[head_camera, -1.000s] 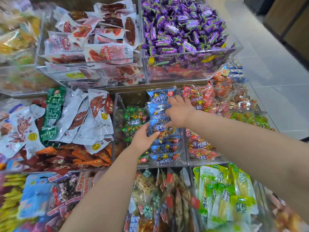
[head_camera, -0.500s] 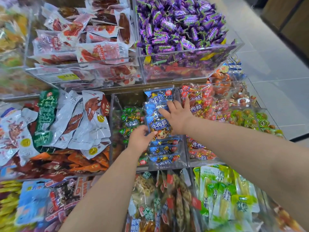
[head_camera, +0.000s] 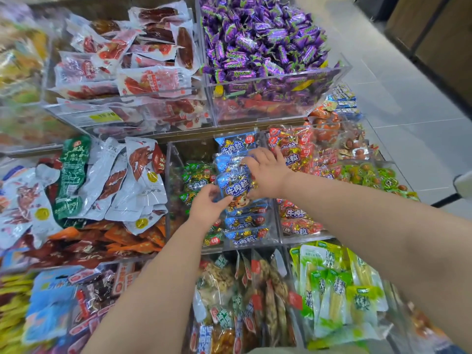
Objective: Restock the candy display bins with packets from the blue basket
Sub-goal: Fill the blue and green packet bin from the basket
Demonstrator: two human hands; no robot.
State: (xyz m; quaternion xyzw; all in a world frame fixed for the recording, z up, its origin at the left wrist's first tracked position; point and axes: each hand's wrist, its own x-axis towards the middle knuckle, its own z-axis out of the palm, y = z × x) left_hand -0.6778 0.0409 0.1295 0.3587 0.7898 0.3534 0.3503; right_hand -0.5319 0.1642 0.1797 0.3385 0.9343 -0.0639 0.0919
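Nearest, the left hand (head_camera: pixel 207 204) had its fingers (head_camera: pixel 213 191) curled round the near left edge of a blue glossy plastic packet (head_camera: pixel 233 187) printed with white characters, pinching it. That packet sat in the middle clear acrylic bin (head_camera: pixel 191 150). It rested on a row of like blue packets (head_camera: pixel 244 222) lapped one over the next, with small green-wrapped packets (head_camera: pixel 198 180) just beside it on the left. The blue basket was out of view.

The packet's long axis ran front to back along the bin. Its printed face was turned up, its top edge pointed away towards the back, and its cartoon end was nearest the person. It leaned a little rather than lying flat.

Just beyond, the right hand (head_camera: pixel 268 175) laid its fingers (head_camera: pixel 252 159) spread and nearly straight on the blue packet behind, gripping nothing.

To do this well, I would judge, the left hand should slide the packet back until it lapped evenly. Meanwhile the right hand should press the row down so the slick wrappers did not slip sideways into the green ones.

Farther off were red shiny packets (head_camera: pixel 293 149) in the bin to the right, and purple-wrapped candies (head_camera: pixel 255 47) heaped in the upper bin.
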